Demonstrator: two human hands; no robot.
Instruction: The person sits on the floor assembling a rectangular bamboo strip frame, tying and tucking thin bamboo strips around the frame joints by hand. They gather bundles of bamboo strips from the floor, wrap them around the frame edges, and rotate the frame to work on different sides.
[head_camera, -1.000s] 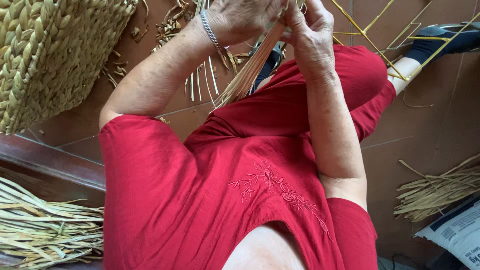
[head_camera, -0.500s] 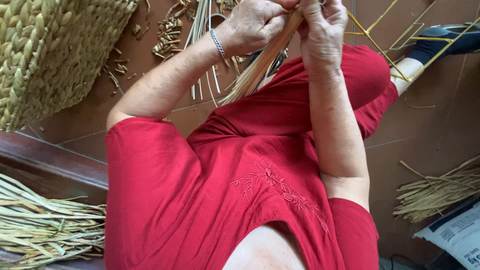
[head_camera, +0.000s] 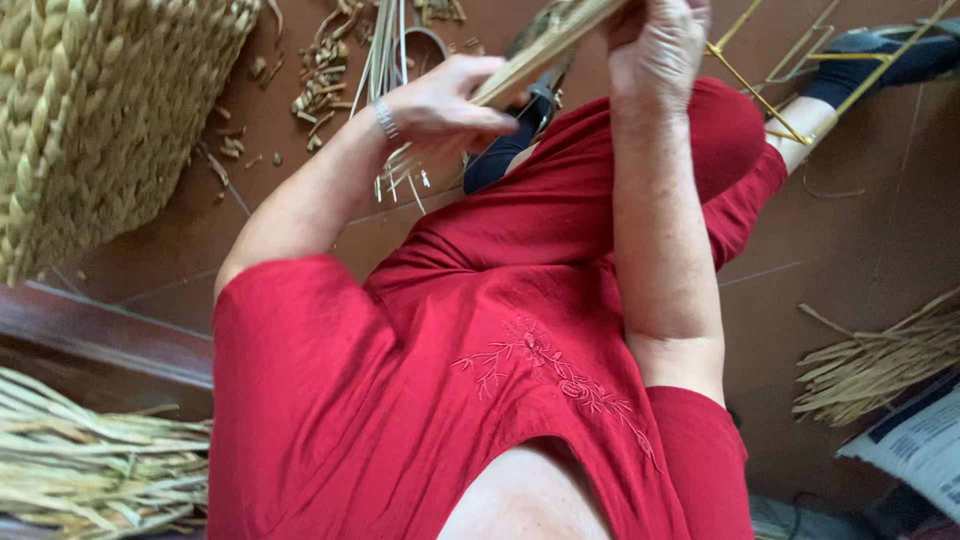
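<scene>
A bundle of dried straw (head_camera: 545, 45) sits above the red-clothed knee, gripped by the left hand (head_camera: 440, 100) and the right hand (head_camera: 655, 45), fingers closed around it. Left of it hangs a woven basket (head_camera: 100, 110); far below right lies a white-and-blue printed package (head_camera: 915, 440).

2 bare hands show: the left hand (head_camera: 445, 100) and the right hand (head_camera: 655, 50). There is 1 large woven straw basket (head_camera: 100, 110), 1 silver beaded bracelet (head_camera: 386, 118), 1 thin yellow wire frame (head_camera: 790, 70), and 2 loose piles of dried straw stalks, 1 at the lower left (head_camera: 90, 460) and 1 at the right (head_camera: 880, 360).
</scene>
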